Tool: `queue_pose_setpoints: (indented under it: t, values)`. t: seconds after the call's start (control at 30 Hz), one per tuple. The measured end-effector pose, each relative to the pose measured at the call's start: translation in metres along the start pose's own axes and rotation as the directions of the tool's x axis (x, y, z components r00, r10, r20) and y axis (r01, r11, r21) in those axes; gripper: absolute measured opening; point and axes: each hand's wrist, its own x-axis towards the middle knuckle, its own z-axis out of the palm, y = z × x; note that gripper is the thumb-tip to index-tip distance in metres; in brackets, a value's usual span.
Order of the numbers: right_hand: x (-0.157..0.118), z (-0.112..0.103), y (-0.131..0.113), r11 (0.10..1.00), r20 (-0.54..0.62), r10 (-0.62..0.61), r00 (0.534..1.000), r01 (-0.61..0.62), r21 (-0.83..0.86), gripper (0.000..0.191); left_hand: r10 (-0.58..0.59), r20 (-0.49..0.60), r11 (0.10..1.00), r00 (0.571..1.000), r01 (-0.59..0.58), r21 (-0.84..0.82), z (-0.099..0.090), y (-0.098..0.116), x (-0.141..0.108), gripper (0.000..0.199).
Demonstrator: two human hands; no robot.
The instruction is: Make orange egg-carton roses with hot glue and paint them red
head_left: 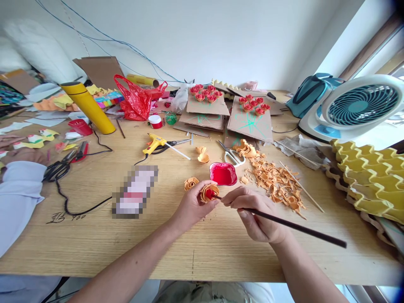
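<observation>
My left hand is closed around an orange paper flower whose centre is red. A long dark paintbrush is gripped in my right hand, its tip touching the flower's red middle. Just beyond them stands a small dish of red paint. Another orange flower lies beside my left hand, and loose orange petal cups sit farther back. White-handled scissors rest right of these, near a heap of orange scraps.
Red-painted flowers stand on cardboard pieces at the back. A yellow glue gun and a blurred-out object lie left. Another person's sleeve is at the left edge. Yellow egg trays and a fan stand right.
</observation>
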Motion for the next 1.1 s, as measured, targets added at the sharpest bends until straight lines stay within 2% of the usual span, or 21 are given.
queue_pose_setpoints:
  t: [0.1,0.2,0.37,0.67,0.87,1.1]
  values:
    - [-0.0027,-0.0019,0.0010,0.999,-0.050,0.026,0.998,-0.025,0.030,0.017,-0.009,0.004,1.000,1.000,0.009,-0.011,-0.0002,-0.0004,-0.0004,0.048]
    - [-0.0039,-0.0018,0.0011,0.998,-0.085,0.028,0.996,-0.023,0.060,0.017,-0.063,0.037,0.997,0.997,0.065,-0.051,-0.0006,-0.0008,-0.0006,0.050]
    - [-0.0038,-0.0008,0.0007,0.997,-0.065,0.027,0.997,-0.022,0.073,0.017,-0.101,0.062,0.988,0.993,0.107,-0.113,-0.0001,0.0011,0.0005,0.058]
    - [-0.0057,0.0016,0.0017,0.997,-0.076,0.047,0.996,-0.041,0.072,0.016,-0.105,0.062,0.990,0.993,0.110,-0.093,-0.0008,0.0023,-0.0003,0.055]
    - [-0.0094,0.0007,0.0029,0.985,-0.195,0.096,0.976,-0.065,0.159,0.021,-0.084,0.054,0.991,0.995,0.089,-0.104,-0.0015,-0.0010,-0.0004,0.055]
    - [-0.0033,-0.0017,0.0058,0.998,-0.382,0.064,0.922,-0.049,0.048,0.021,-0.066,0.100,0.987,0.993,0.080,-0.142,-0.0010,-0.0028,-0.0012,0.055]
